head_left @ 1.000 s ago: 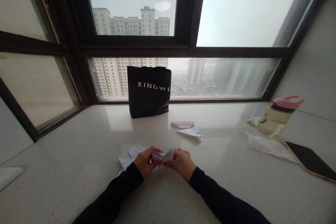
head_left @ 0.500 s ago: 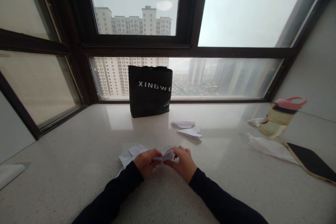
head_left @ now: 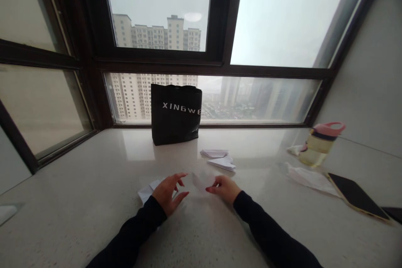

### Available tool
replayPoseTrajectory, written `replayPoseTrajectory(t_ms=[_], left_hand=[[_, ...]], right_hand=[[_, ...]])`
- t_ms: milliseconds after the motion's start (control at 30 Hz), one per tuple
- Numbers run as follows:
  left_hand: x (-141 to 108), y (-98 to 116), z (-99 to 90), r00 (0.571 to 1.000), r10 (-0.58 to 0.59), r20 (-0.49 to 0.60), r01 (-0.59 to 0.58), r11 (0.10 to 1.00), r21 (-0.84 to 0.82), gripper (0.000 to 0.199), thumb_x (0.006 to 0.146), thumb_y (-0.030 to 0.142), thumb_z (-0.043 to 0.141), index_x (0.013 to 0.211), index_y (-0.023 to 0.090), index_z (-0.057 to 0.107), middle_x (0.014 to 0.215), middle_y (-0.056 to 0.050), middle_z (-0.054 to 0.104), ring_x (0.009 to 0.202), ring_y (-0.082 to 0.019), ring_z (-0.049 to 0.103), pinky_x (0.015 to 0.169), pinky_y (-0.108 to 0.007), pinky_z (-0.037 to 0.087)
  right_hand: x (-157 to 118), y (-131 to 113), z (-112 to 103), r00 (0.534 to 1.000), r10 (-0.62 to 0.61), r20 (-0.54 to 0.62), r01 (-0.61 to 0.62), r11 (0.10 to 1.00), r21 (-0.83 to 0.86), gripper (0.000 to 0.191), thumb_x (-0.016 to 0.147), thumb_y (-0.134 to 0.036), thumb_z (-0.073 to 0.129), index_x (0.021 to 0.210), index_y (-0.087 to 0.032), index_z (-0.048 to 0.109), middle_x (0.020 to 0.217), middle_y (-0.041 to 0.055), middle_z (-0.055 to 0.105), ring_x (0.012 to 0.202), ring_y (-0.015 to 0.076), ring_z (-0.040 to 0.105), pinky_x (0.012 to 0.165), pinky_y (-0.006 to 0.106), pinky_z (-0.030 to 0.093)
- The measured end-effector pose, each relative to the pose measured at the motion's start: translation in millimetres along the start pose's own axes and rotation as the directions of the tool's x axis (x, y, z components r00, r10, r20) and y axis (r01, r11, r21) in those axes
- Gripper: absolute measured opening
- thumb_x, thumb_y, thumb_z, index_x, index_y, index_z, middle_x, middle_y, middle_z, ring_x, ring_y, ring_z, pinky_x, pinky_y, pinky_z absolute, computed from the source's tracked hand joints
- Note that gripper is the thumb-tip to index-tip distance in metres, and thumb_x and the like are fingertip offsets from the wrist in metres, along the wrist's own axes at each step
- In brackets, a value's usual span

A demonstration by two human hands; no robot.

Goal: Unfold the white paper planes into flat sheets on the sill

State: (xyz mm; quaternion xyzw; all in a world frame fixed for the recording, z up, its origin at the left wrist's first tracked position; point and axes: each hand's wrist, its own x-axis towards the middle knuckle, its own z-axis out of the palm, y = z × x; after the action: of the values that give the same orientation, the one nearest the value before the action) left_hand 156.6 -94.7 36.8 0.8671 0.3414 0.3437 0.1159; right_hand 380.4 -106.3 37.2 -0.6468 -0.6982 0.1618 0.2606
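Note:
A small folded piece of white paper [head_left: 201,182], smeared by motion, is pinched between the thumb and fingers of my right hand [head_left: 225,188]. My left hand [head_left: 170,192] is apart from it on the left, thumb and fingers spread with nothing between them. Under and behind my left hand lie several folded white paper sheets [head_left: 145,193], partly hidden by it. Beyond my hands, two folded paper pieces, a flat one [head_left: 215,153] and a pointed one [head_left: 223,163], rest close together on the speckled white counter [head_left: 201,234].
A black bag [head_left: 176,115] stands upright by the window. Over on the right are a bottle with a pink lid [head_left: 320,144], a crumpled tissue [head_left: 310,179] and a dark phone [head_left: 358,194]. A white object [head_left: 6,213] is cut off at the left edge.
My left hand has let go of the folded paper and opened. My right hand has kept the paper and moved slightly right. The camera view has shifted.

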Motion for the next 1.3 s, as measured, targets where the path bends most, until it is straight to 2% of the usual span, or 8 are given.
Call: replayPoseTrajectory(t_ms=[200, 533, 733, 933, 1100, 1200, 1267, 1300], left_hand=[[5, -6, -25.1, 0.994, 0.039, -0.098, -0.014, 0.97, 0.243, 0.025, 0.071, 0.016, 0.039, 0.095, 0.017, 0.047, 0.073, -0.002, 0.056, 0.06, -0.013, 0.051, 0.064, -0.027, 0.043], [6, -30, -61.2, 0.964, -0.241, -0.115, 0.267, 0.878, 0.396, 0.028, 0.071, 0.011, 0.034, 0.094, 0.013, 0.05, 0.083, -0.007, 0.055, 0.079, -0.018, 0.049, 0.077, -0.03, 0.037], [-8, -51, -48.3, 0.836, -0.548, -0.031, 0.494, 0.727, 0.476, 0.036, 0.065, 0.041, 0.047, 0.08, 0.009, 0.056, 0.082, -0.016, 0.055, 0.079, -0.031, 0.05, 0.07, -0.044, 0.036], [-9, -59, -42.7, 0.752, -0.658, 0.031, 0.598, 0.702, 0.387, 0.032, 0.054, 0.044, 0.056, 0.068, 0.016, 0.054, 0.076, -0.01, 0.056, 0.078, -0.028, 0.052, 0.07, -0.038, 0.036], [1, -52, -48.8, 0.775, -0.626, 0.087, 0.611, 0.778, 0.145, 0.025, 0.046, 0.037, 0.06, 0.057, 0.018, 0.048, 0.064, -0.004, 0.055, 0.068, -0.024, 0.053, 0.062, -0.034, 0.039], [8, -40, -49.7, 0.838, -0.535, 0.104, 0.544, 0.832, -0.104, 0.032, 0.057, 0.049, 0.05, 0.066, 0.018, 0.046, 0.064, -0.001, 0.056, 0.061, -0.018, 0.054, 0.056, -0.028, 0.041], [11, -27, -45.7, 0.879, -0.468, 0.093, 0.476, 0.843, -0.252, 0.038, 0.062, 0.055, 0.041, 0.073, 0.018, 0.043, 0.069, -0.001, 0.057, 0.062, -0.015, 0.055, 0.056, -0.026, 0.042], [11, -20, -42.2, 0.894, -0.441, 0.086, 0.445, 0.842, -0.305, 0.04, 0.063, 0.056, 0.039, 0.075, 0.018, 0.041, 0.071, -0.001, 0.057, 0.063, -0.015, 0.055, 0.056, -0.025, 0.043]], right_hand=[[11, 45, -37, 0.993, 0.116, 0.029, -0.114, 0.991, -0.075, 0.013, 0.055, -0.025, 0.063, 0.047, -0.017, 0.058, 0.044, -0.003, 0.052, 0.049, 0.0148, 0.049, 0.048, 0.024, 0.032], [17, 53, -30, 0.967, 0.24, -0.089, -0.252, 0.952, -0.171, 0.012, 0.055, -0.029, 0.062, 0.058, -0.019, 0.055, 0.062, 0.0016, 0.057, 0.065, 0.0214, 0.053, 0.052, 0.028, 0.032], [16, 55, -27, 0.973, 0.213, -0.086, -0.224, 0.964, -0.144, 0.017, 0.058, -0.028, 0.06, 0.073, -0.019, 0.06, 0.066, 0.0002, 0.06, 0.066, 0.0197, 0.055, 0.054, 0.026, 0.034], [14, 55, -25, 0.954, 0.258, -0.152, -0.284, 0.942, -0.18, 0.027, 0.054, -0.034, 0.063, 0.077, -0.021, 0.058, 0.067, 0.0003, 0.059, 0.069, 0.0213, 0.055, 0.054, 0.027, 0.034], [11, 51, -36, 0.917, 0.284, -0.279, -0.351, 0.908, -0.228, 0.035, 0.052, -0.042, 0.063, 0.078, -0.02, 0.052, 0.073, 0.0041, 0.054, 0.076, 0.0262, 0.051, 0.055, 0.032, 0.034], [6, 30, -39, 0.878, 0.121, -0.463, -0.231, 0.955, -0.187, 0.032, 0.061, -0.046, 0.055, 0.074, -0.018, 0.05, 0.072, 0.0051, 0.051, 0.073, 0.0242, 0.049, 0.056, 0.033, 0.035], [0, 4, -31, 0.846, -0.09, -0.525, 0.061, 0.996, -0.071, 0.028, 0.07, -0.044, 0.047, 0.076, -0.017, 0.051, 0.068, 0.0039, 0.049, 0.064, 0.0186, 0.048, 0.057, 0.031, 0.037], [-3, -10, -24, 0.869, -0.156, -0.47, 0.192, 0.981, 0.03, 0.028, 0.074, -0.043, 0.043, 0.08, -0.016, 0.051, 0.068, 0.0035, 0.049, 0.059, 0.0159, 0.047, 0.055, 0.029, 0.037]])
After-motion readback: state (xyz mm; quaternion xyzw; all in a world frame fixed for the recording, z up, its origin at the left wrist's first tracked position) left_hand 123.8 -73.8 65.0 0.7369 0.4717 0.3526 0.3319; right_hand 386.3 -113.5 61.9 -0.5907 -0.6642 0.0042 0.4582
